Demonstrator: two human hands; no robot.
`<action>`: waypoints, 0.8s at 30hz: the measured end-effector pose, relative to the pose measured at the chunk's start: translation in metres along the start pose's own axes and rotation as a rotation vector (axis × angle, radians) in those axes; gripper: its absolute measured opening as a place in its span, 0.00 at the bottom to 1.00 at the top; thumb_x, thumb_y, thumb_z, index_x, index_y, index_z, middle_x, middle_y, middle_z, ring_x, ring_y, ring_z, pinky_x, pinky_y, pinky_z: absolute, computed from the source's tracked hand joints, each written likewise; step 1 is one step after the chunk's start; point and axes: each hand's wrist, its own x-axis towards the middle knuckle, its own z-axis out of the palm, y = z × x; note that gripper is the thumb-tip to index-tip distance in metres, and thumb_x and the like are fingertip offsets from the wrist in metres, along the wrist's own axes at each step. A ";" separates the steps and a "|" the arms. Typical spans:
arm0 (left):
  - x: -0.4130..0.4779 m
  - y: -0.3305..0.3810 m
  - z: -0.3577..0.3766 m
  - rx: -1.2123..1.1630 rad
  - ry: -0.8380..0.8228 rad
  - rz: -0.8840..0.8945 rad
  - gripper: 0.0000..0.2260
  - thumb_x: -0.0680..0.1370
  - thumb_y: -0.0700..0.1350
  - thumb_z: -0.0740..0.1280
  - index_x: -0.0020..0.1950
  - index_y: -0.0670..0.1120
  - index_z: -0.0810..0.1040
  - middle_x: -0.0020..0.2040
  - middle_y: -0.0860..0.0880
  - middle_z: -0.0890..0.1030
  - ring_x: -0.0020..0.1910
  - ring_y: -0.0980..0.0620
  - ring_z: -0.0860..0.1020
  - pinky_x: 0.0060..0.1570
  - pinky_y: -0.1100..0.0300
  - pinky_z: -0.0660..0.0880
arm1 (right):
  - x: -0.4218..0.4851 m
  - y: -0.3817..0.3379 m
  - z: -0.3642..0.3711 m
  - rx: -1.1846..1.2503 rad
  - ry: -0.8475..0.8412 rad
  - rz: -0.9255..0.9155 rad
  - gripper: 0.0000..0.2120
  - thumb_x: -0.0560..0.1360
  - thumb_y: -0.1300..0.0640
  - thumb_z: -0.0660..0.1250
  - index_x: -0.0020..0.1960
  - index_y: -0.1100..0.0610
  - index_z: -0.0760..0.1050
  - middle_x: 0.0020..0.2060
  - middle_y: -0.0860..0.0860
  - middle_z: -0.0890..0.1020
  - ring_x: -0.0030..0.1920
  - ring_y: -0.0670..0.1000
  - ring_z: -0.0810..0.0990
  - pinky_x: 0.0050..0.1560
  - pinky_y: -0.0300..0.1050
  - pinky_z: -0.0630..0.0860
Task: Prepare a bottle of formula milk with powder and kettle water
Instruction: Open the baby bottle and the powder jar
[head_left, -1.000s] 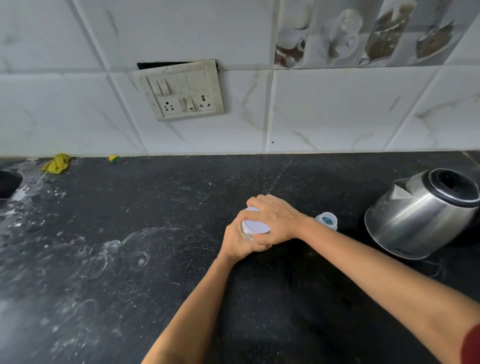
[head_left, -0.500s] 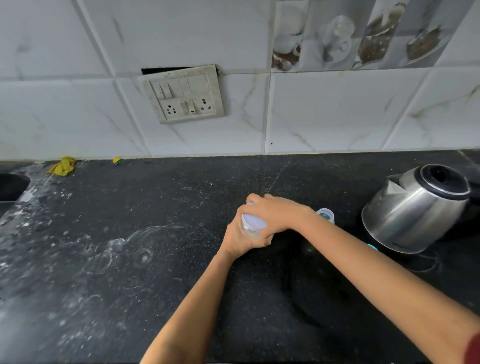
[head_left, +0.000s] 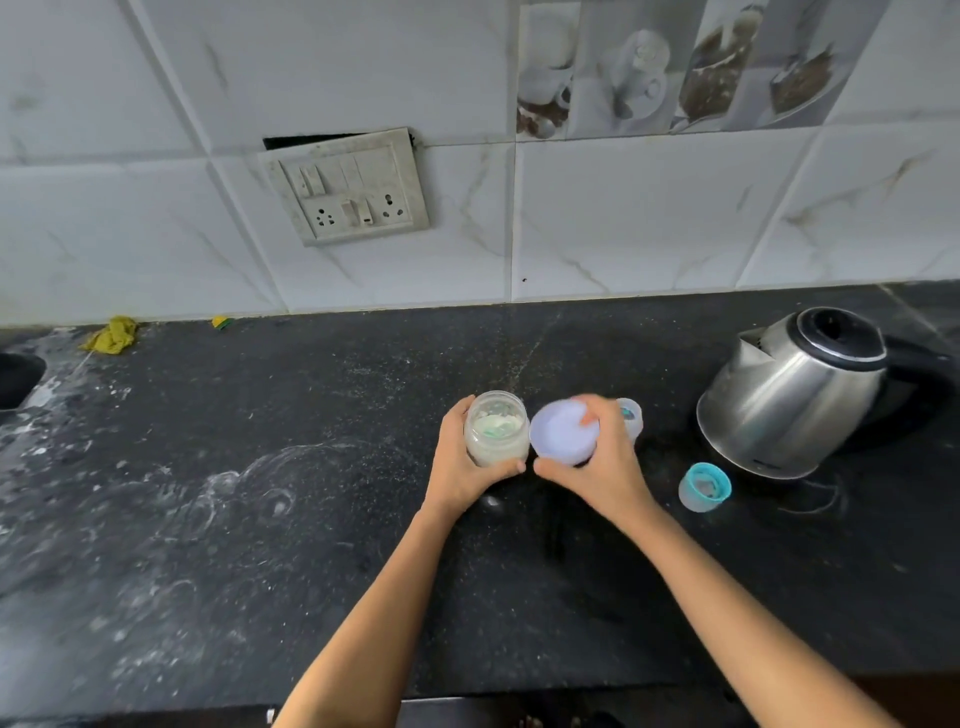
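A clear jar of pale powder (head_left: 496, 434) stands open on the black counter (head_left: 260, 467), and my left hand (head_left: 462, 462) grips its side. Just to the right, my right hand (head_left: 597, 462) holds the jar's round white lid (head_left: 558, 434), tilted toward me. Behind that hand a small clear bottle (head_left: 631, 415) is partly hidden. A teal-rimmed bottle cap (head_left: 705, 487) sits on the counter to the right. Further right stands a steel kettle (head_left: 800, 395) with a black lid.
A switch and socket plate (head_left: 353, 189) hangs on the tiled wall. A yellow cloth (head_left: 111, 336) lies at the back left near a sink edge (head_left: 18, 379). White powder smears cover the left counter.
My right hand has taken the lid off the jar and moved it to the right. The powder inside is now visible. The view shifted, showing the teal cap.
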 end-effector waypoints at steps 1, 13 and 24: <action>-0.002 0.000 0.000 0.013 0.010 0.014 0.41 0.62 0.50 0.82 0.69 0.49 0.65 0.66 0.53 0.70 0.65 0.60 0.70 0.60 0.68 0.68 | -0.014 0.012 0.003 0.002 -0.022 0.054 0.37 0.60 0.54 0.82 0.59 0.45 0.62 0.60 0.49 0.69 0.59 0.46 0.70 0.51 0.31 0.68; -0.005 0.008 -0.005 0.024 0.019 -0.008 0.29 0.70 0.51 0.75 0.68 0.53 0.68 0.63 0.59 0.74 0.61 0.67 0.71 0.54 0.76 0.66 | -0.064 0.049 0.038 -0.472 -0.490 0.029 0.42 0.69 0.39 0.72 0.75 0.48 0.54 0.57 0.41 0.63 0.62 0.49 0.58 0.59 0.44 0.58; -0.004 0.004 -0.002 0.026 0.022 -0.015 0.31 0.69 0.56 0.74 0.69 0.52 0.67 0.64 0.57 0.74 0.62 0.60 0.72 0.60 0.61 0.71 | -0.029 0.006 0.032 -0.248 0.102 -0.340 0.12 0.72 0.48 0.67 0.49 0.56 0.79 0.54 0.50 0.75 0.55 0.52 0.71 0.57 0.43 0.67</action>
